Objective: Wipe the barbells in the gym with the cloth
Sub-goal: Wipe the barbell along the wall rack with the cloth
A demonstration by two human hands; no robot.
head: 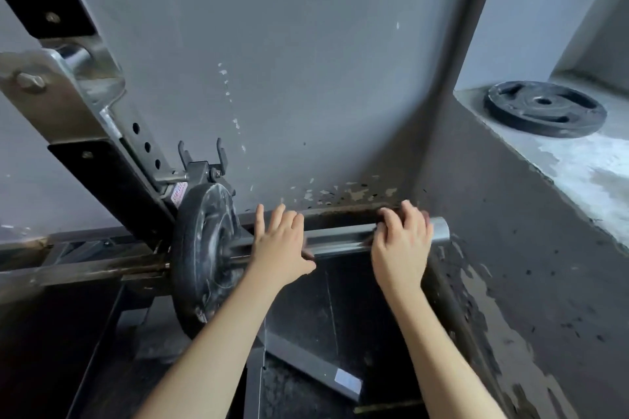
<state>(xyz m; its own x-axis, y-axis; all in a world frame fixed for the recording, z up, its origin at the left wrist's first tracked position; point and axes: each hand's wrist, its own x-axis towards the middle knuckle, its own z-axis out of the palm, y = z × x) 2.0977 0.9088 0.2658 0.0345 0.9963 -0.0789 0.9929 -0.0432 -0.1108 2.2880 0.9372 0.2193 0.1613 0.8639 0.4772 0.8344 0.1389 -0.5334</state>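
Both hands on the bar (340, 241) sleeve, right of the plate (200, 258). Left hand (282, 248) lies flat, fingers spread; right hand (401, 241) curls over the sleeve near its end. No cloth visible.

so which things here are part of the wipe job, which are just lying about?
Job:
barbell sleeve
left hand, resting on it
right hand, curled over it
loaded plate
No cloth visible.

Lying about:
spare plate on the ledge
rack upright
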